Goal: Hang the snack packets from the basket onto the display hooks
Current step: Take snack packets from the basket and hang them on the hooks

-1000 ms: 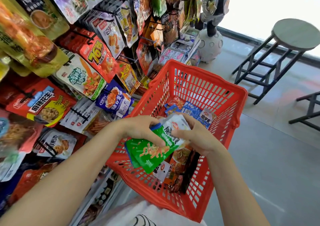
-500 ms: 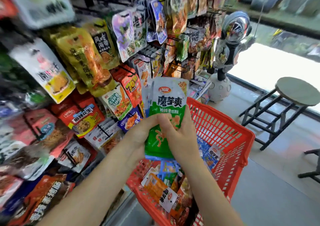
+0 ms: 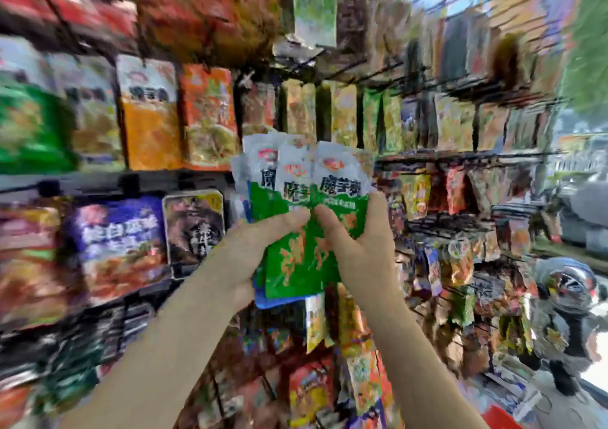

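The packets (image 3: pixel 306 218) have come up out of the basket, now almost out of view, and sit fanned before the blurred rack (image 3: pixel 427 158). Left hand (image 3: pixel 260 247) and right hand (image 3: pixel 358 244) both pinch the green bunch, thumbs meeting on its front. Hanging looks next; no hook is clear.

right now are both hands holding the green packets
Yes, the left hand and right hand both grip the fanned green packets.
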A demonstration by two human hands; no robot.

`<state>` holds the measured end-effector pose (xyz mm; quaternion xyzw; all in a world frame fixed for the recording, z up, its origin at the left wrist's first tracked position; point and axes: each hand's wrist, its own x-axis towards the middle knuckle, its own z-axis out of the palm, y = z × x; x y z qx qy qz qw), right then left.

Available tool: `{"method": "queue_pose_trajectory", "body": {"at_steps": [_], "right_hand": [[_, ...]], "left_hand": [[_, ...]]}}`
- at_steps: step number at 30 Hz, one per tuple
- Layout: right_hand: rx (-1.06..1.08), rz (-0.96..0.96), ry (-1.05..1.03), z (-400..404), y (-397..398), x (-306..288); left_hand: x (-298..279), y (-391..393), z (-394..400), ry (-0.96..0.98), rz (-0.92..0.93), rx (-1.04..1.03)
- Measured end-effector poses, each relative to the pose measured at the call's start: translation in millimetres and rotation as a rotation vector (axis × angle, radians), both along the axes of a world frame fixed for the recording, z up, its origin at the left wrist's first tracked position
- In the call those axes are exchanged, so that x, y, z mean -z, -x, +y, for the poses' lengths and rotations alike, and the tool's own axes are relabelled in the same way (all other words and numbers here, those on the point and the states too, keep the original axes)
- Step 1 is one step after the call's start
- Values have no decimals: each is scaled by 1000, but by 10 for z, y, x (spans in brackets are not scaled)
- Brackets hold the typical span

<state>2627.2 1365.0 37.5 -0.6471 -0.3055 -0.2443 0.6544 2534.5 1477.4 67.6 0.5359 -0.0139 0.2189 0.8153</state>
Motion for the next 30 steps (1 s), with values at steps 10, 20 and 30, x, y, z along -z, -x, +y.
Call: {"method": "queue_pose_trajectory", "body": {"at_steps": [10,20,30], "right_hand": [[-412,-130,-8,1013,666,-553],[-418,-415,71,1939,985,-1222],[-487,-470,68,2745,1098,-1748]], "left_hand": [[-484,1283,1490,-153,-170,-470],[-738,1914,2104,-154,-193,-643],[-796,1944,2451,-192,-190,-755]]}}
